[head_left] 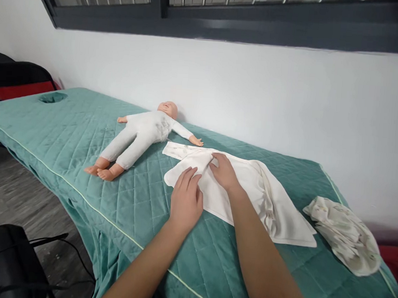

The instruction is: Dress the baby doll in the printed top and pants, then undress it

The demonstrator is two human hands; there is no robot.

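Note:
A white baby garment [230,188], with a small print on its inner side, lies spread on the green quilted bed cover. My left hand [186,196] rests flat on its near left part, fingers stretched out. Between the thumb and fingers of my right hand [223,169] a fold of the garment's upper edge is pinched. Just beyond and to the left, a baby doll [141,133] in a white body suit lies on its back, its head toward the wall and one hand close to the garment's sleeve.
A crumpled printed cloth [345,234] lies on the right of the massage bed [65,134], which has a face hole [53,97] at its far left. Black and red chairs [18,79] stand beyond that end. A black bag-like object [7,258] with cords is at lower left.

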